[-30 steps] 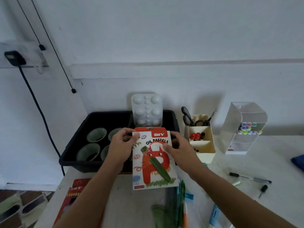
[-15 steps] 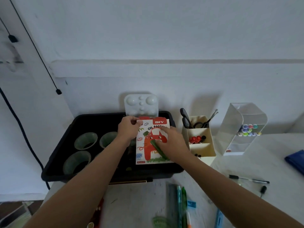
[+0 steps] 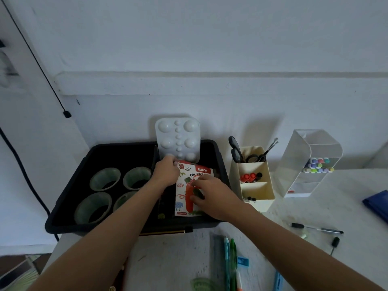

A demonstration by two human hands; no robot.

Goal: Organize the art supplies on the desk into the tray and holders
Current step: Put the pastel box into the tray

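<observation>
While both hands are in the black plastic tray, I note the white-and-red cardboard oil pastels box sits in the tray's right section, face up. Its long axis runs away from me, with the red title end pointing to the wall and the bottom edge near the tray's front wall. My left hand has its fingers curled and pinches the box's far-left corner. My right hand lies over the right half, bent fingers and thumb on the printed face; whether it grips the right edge, I cannot tell. A white moulded paint palette stands upright just behind the box. Four pale green cups fill the tray's left section. A cream compartmented holder stands just right of the tray.
</observation>
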